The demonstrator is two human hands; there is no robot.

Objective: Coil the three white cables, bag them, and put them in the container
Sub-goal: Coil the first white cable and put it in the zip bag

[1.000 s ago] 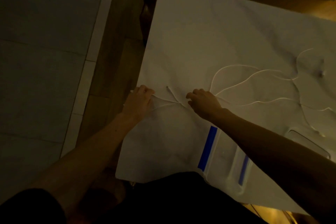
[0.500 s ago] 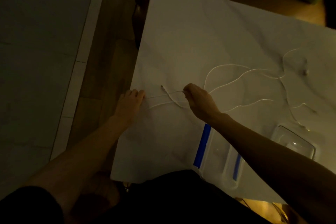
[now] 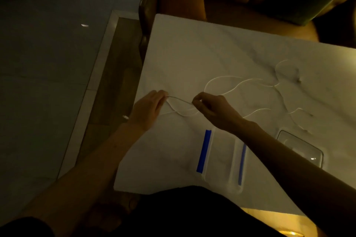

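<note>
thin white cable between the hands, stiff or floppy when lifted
Likely floppy: the thin white cable sags in loose loops from the right hand's pinch. Probably light, apt to tangle: strands cross on the white table.

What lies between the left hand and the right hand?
A stretch of white cable spans from the left hand to the right hand, which pinches it; a loose loop lies on the table beneath. The head view shows this.

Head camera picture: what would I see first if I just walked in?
Two hands, the left hand and the right hand, pinch a thin white cable stretched between them near the left edge of the white table. More white cables squiggle loose across the table to the right. Nearer the person lie clear bags with blue strips and a clear container.
</note>
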